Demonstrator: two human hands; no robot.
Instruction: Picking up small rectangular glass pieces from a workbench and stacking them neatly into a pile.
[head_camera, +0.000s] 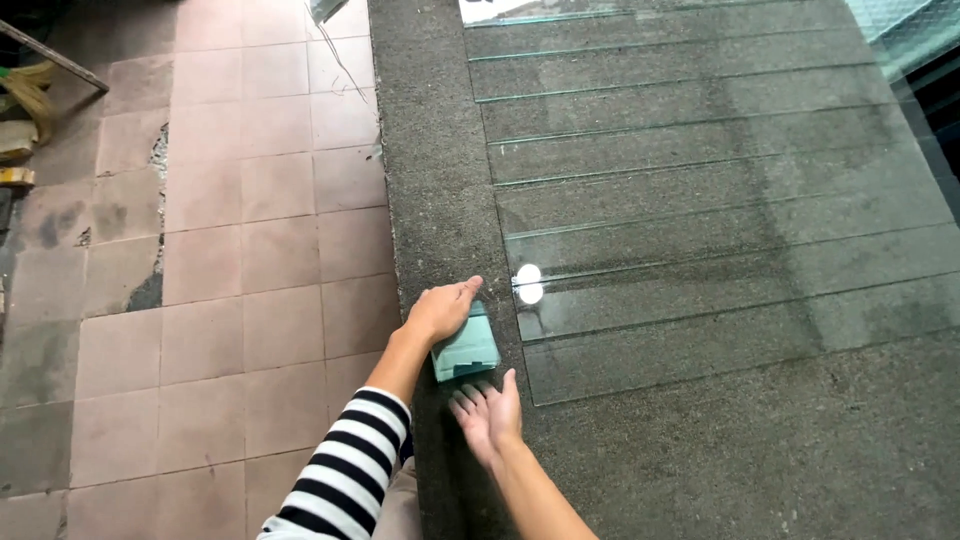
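Head view, looking down: small stack of greenish glass pieces (466, 348) on the dark felt worktop (440, 180), just left of the long glass strips (700, 200). Left hand (443, 308) laid flat over the stack's far end, fingers curled on it. Right hand (488, 412) open, palm up, touching the near end. Long axis toward the body; both hands about equally near. Tiled floor (230, 250) to the left.
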